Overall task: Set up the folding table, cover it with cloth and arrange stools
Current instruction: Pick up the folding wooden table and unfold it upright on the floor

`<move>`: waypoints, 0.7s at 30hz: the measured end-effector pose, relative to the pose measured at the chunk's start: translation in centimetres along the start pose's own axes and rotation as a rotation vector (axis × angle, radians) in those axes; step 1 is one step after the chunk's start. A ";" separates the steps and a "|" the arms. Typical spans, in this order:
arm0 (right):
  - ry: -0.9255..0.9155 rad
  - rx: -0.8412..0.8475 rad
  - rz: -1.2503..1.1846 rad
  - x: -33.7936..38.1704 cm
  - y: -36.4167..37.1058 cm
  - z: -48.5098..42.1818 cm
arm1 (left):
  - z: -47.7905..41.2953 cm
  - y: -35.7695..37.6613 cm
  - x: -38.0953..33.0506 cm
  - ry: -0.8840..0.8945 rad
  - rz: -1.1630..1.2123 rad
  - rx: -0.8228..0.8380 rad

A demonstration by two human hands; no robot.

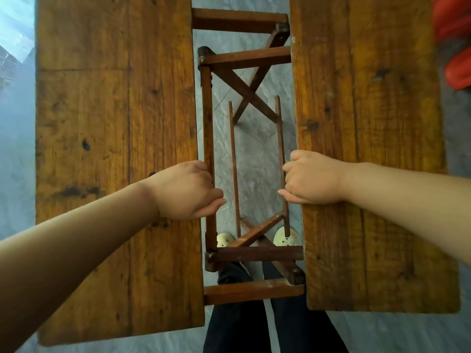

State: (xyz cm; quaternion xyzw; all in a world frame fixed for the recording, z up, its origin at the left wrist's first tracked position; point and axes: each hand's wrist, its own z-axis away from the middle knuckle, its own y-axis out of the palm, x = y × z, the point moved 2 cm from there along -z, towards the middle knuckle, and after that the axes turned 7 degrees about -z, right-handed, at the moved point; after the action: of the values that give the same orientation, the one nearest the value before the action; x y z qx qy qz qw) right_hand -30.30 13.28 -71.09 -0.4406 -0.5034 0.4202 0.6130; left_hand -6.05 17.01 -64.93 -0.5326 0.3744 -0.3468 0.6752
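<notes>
The folding table stands below me with its two worn wooden top halves apart. The left half and the right half leave a wide gap showing the dark crossed leg frame and rails beneath. My left hand grips the inner edge of the left half, fingers curled under it. My right hand grips the inner edge of the right half the same way. No cloth is in view.
Grey marbled floor shows through the gap. My legs in dark trousers and light shoes stand at the table's near end. Something red-orange, perhaps plastic stools, sits at the far right edge.
</notes>
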 end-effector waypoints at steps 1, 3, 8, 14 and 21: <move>0.009 -0.009 0.009 0.0 -0.1 0.1 | -0.2 0.1 0.0 -0.002 -0.001 -0.005; 0.029 -0.010 0.007 -0.1 0.0 0.5 | -0.6 0.4 -0.1 -0.005 -0.008 -0.016; 0.045 -0.025 0.004 0.3 0.2 1.0 | -1.1 1.8 -0.7 -0.019 0.010 -0.017; -0.025 -0.092 0.052 0.5 -0.3 -0.4 | -2.4 3.2 -1.8 -0.015 0.005 -0.050; -0.032 -0.054 0.052 -0.1 0.9 -0.8 | -3.4 4.1 -1.7 -0.034 -0.044 -0.058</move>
State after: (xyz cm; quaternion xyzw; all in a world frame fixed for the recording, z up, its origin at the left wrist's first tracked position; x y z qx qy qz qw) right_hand -29.56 13.32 -72.06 -0.4630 -0.5127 0.4292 0.5819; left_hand -9.54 17.74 -69.21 -0.5660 0.3610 -0.3412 0.6580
